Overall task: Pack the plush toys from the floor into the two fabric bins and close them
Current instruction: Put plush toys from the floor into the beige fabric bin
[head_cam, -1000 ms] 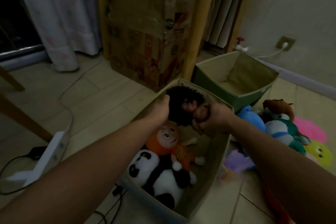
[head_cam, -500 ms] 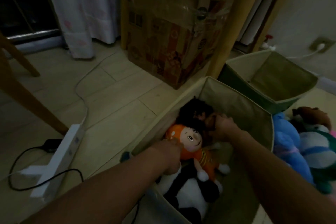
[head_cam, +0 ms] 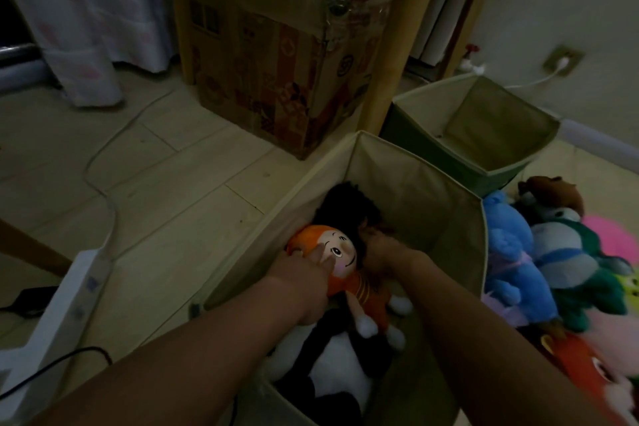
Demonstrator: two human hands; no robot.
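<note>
The near beige fabric bin (head_cam: 432, 204) stands open on the floor. Inside lie a panda plush (head_cam: 339, 367), an orange doll (head_cam: 359, 290) and a black curly-haired plush (head_cam: 345, 207) at the far end. My left hand (head_cam: 307, 270) presses on the orange doll's head with straight fingers. My right hand (head_cam: 380, 252) reaches deep into the bin and grips the black-haired plush; its fingers are dim. The second bin (head_cam: 491, 114), green outside, stands open behind with nothing showing inside it. To the right, on the floor, are a blue plush (head_cam: 511, 252), a green and white plush (head_cam: 567, 252), a brown plush (head_cam: 553, 190) and others.
A taped cardboard box (head_cam: 276, 79) and a wooden post (head_cam: 390, 62) stand just behind the bins. A white power strip (head_cam: 69, 297) with cables lies on the floor to the left. A curtain (head_cam: 86, 10) hangs at the back left. The room is dim.
Both hands have gone down into the near bin with the black-haired plush. My left hand let go of it and moved onto the orange doll's head.
</note>
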